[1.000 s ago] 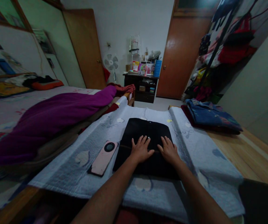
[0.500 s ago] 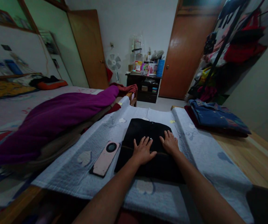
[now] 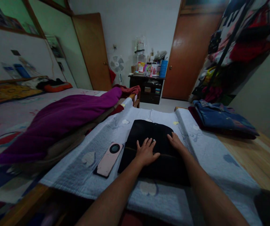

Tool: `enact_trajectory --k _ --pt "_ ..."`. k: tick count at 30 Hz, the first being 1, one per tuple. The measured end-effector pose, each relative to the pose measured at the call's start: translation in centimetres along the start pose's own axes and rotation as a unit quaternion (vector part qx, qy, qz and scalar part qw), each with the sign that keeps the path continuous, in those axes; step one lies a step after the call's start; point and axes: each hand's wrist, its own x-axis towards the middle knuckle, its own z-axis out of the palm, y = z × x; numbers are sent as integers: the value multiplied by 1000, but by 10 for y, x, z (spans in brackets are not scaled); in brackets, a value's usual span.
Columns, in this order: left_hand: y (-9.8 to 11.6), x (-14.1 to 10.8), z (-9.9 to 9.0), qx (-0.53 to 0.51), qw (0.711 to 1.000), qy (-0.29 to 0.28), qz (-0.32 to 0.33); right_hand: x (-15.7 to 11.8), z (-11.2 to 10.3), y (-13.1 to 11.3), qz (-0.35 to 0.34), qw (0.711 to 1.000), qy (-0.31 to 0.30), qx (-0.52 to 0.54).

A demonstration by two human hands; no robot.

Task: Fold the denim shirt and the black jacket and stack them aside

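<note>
A folded black garment (image 3: 151,131) with small light buttons lies on the pale blue quilted cloth (image 3: 97,185) in front of me. My left hand (image 3: 146,153) rests flat on its middle, fingers spread, just beside one button. Along the garment's right edge is my right hand (image 3: 176,142), its fingers stretched out and touching the fabric. To the left of the garment a pink phone (image 3: 108,160) with a round black camera ring lies back side up on the cloth.
On the right, a folded denim garment (image 3: 224,116) sits on a dark red one upon a wooden board (image 3: 247,152). A purple blanket (image 3: 73,116) covers the bed's edge at left. Behind stand a fan (image 3: 117,64) and a dark cabinet (image 3: 144,91).
My right hand has slid rightward from the top of the black garment to its right edge. My left hand stays in about the same place on it. The view has shifted slightly.
</note>
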Motion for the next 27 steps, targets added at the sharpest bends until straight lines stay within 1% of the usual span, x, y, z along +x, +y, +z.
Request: enact_trajectory --k 2,5,9,12,15,17,18,25,27 --pt "0 0 -1 0 1000 -2 -1 -12 -6 4 9 1000 -23 1" --pt "0 0 0 -5 1000 2 1 -46 -14 10 7 998 -59 18" --pt "-2 -1 1 -10 1000 5 6 -100 -14 9 -2 999 -47 25" --pt "-2 -1 0 -12 1000 3 9 -122 -11 0 2 999 -37 -23" --pt "-2 -1 -1 -20 1000 2 10 -125 -12 -9 -46 994 -57 -85" --pt "-2 -1 -2 -26 1000 1 10 -122 -14 -12 -82 988 -75 -110" --pt "-2 -1 -2 -28 1000 1 12 -119 -15 -13 -88 986 -80 -118" --pt "-3 1 4 -27 999 16 14 -97 -18 -19 -79 982 -97 -143" --pt "-3 1 5 -24 999 16 16 -91 -18 -23 -68 983 -93 -143"
